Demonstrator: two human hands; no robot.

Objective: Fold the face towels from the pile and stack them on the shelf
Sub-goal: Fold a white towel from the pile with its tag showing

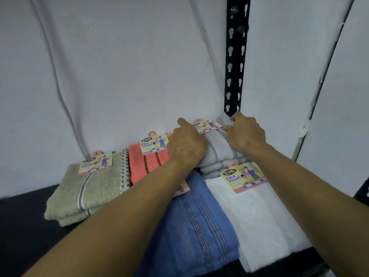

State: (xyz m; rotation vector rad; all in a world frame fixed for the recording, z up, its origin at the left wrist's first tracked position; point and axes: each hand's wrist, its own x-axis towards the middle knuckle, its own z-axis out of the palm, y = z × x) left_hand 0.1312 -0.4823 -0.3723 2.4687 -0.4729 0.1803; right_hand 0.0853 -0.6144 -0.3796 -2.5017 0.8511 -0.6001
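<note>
A folded grey striped face towel [219,150] with a paper label lies on top of a small stack at the back right of the dark shelf [24,220]. My left hand [185,146] rests on its left side with fingers curled over the edge. My right hand [243,132] pinches its far right corner beside the label. In front lie a folded blue towel [195,226] and a white towel [263,222] with a label. A coral towel [143,164] and an olive-green towel [79,192] sit to the left, each labelled.
A black perforated shelf upright [235,62] rises just behind the grey towel at the right. White sheeting [119,66] hangs behind the shelf. Bare dark shelf surface shows at the front left.
</note>
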